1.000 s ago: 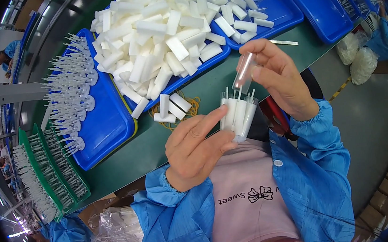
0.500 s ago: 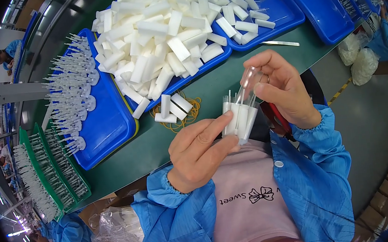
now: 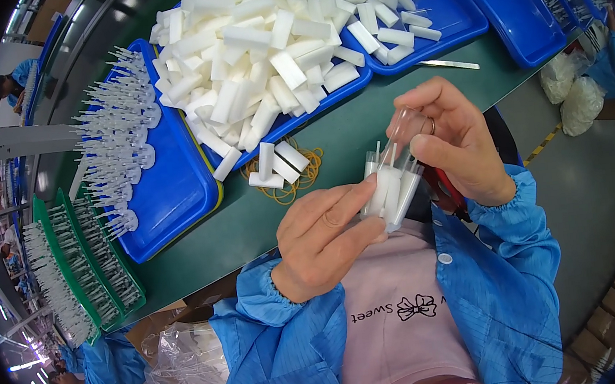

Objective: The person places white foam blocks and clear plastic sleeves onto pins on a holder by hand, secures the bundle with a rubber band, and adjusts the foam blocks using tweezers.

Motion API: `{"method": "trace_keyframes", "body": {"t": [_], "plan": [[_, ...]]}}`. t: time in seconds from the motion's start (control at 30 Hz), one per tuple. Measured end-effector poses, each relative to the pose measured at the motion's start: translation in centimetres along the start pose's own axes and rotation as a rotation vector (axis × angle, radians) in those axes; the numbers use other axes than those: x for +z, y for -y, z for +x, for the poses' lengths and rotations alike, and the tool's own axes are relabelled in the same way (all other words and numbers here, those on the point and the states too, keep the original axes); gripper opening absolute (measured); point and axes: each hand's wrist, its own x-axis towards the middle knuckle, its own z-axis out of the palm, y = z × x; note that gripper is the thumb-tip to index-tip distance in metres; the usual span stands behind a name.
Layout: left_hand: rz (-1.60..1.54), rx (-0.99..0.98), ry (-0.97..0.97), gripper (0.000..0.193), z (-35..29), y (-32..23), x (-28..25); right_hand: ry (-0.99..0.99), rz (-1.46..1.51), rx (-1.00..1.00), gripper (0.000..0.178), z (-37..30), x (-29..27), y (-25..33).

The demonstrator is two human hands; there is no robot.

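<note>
My left hand (image 3: pixel 320 243) is closed around a small bundle of clear plastic tubes (image 3: pixel 407 195) with white foam-like pieces inside. Thin white stems (image 3: pixel 378 147) poke up from the bundle. Between the fingertips of my right hand (image 3: pixel 453 139) is a clear, hollow tube (image 3: pixel 407 123), tilted over the bundle's top, with a thin white stem at its lower end. Whether the stem is inside that tube I cannot tell. The two hands are close together in front of my body, over the table's near edge.
A heap of white foam blocks (image 3: pixel 244 56) fills a blue tray; a few blocks (image 3: pixel 267 162) lie on yellow rubber bands (image 3: pixel 310 171). Left are a blue tray (image 3: pixel 173 198) of white nozzle-like parts and green racks (image 3: pixel 79 268). Metal tweezers (image 3: pixel 449 64) lie beyond my right hand.
Both hands and the bundle have shifted slightly to the right. The whole view has also moved a little. My grip on the bundle and on the clear tube is the same.
</note>
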Motion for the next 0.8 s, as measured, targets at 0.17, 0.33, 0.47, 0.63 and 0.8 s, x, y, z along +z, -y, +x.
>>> {"method": "trace_keyframes", "body": {"t": [0.17, 0.33, 0.47, 0.63, 0.8], "plan": [[-0.035, -0.015, 0.027, 0.024, 0.3, -0.2, -0.2, 0.03, 0.027, 0.057, 0.033, -0.1, -0.3, 0.4], [-0.05, -0.059, 0.054, 0.024, 0.5, -0.3, -0.6, 0.038, -0.001, 0.074, 0.033, -0.3, 0.0, 0.7], [-0.03, -0.086, 0.015, 0.025, 0.7, -0.8, -0.7, 0.093, -0.141, 0.074, 0.027, 0.1, -1.0, 0.6], [0.024, -0.034, 0.007, 0.026, 0.6, -0.3, -0.3, 0.076, -0.205, 0.168, 0.025, 0.0, -2.6, 0.3], [0.018, -0.002, -0.066, 0.03, 0.1, -0.5, 0.0, 0.124, -0.311, 0.023, 0.023, -1.2, -1.4, 0.0]]}}
